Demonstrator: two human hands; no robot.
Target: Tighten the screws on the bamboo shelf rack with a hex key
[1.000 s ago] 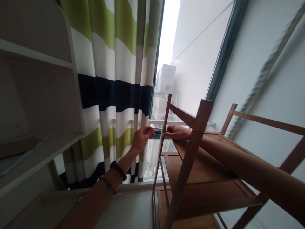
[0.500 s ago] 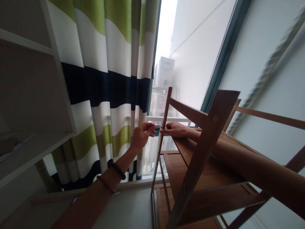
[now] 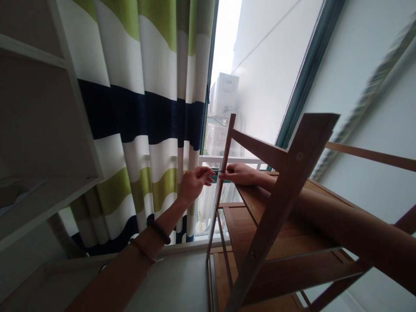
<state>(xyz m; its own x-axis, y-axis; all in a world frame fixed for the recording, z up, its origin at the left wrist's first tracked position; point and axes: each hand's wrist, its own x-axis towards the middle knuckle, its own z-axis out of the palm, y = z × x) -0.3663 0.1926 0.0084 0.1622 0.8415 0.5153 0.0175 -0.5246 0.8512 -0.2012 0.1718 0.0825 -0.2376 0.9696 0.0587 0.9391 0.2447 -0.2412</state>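
A wooden shelf rack [image 3: 279, 225] stands in front of me, its far upright post [image 3: 225, 160] by the window. My left hand [image 3: 194, 184] is pinched on a small thin metal piece at the outer side of that post. My right hand [image 3: 239, 174] reaches across the top shelf board and presses its closed fingers against the inner side of the same post. What the right fingers hold is too small to make out. A dark bead bracelet [image 3: 158, 230] sits on my left wrist.
A striped green, white and navy curtain [image 3: 146, 108] hangs left of the rack. A pale bookcase [image 3: 39, 143] stands at the far left. The window [image 3: 260, 78] and its white railing [image 3: 227, 161] lie behind the post. Another wooden frame rail [image 3: 370, 157] crosses at right.
The view has shifted slightly, so the near post looms larger. Both hands stay at the far post, barely moved upward.
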